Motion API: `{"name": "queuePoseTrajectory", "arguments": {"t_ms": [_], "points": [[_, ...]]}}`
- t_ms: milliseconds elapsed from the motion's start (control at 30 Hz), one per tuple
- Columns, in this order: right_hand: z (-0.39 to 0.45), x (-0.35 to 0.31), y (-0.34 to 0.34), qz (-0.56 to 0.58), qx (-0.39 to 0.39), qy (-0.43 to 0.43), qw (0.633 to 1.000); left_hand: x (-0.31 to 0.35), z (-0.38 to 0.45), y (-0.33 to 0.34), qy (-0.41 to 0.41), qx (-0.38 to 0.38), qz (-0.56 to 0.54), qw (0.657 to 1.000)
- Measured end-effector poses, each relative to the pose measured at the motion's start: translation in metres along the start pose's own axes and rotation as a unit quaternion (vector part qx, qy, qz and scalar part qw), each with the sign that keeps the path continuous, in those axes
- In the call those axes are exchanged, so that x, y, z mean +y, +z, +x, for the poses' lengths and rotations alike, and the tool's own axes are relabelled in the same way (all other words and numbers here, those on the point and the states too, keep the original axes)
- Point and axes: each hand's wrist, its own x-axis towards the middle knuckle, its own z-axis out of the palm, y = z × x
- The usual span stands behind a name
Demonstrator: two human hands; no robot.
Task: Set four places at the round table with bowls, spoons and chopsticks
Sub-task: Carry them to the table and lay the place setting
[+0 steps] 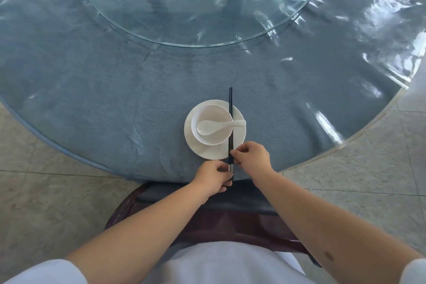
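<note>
We are setting the chopsticks down at the place nearest us, and both hands are pinching their near, silver-banded ends. The left hand is gripping the pair from the left at the table's edge; the right hand is nipping them from the right, a little farther up. The sticks are lying side by side, running straight away from us across the right part of the plate, just beside the bowl and crossing over the handle of the spoon, whose scoop is resting inside the bowl.

We are judging the chopsticks light, stiff and smooth, so they are likely to roll or slide apart on the plate's rim once let go; holding them close to the thick ends, as now, is giving the best control for squaring the pair. The bowl, plate and spoon are looking like glazed ceramic, so breakable and slick. Only this one place is showing on the table; the rest of the rim lies out of view.
</note>
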Motion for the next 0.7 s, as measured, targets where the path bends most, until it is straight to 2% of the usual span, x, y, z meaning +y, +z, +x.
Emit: {"name": "queuePoseTrajectory", "arguments": {"t_ms": [600, 700], "points": [[-0.010, 0.005, 0.001, -0.002, -0.012, -0.007, 1.000, -0.004, -0.001, -0.001, 0.009, -0.016, 0.015, 1.000], [-0.011, 0.007, 0.000, 0.005, -0.008, -0.004, 1.000, -0.002, -0.006, -0.003, 0.011, 0.001, 0.030, 0.999]]}}
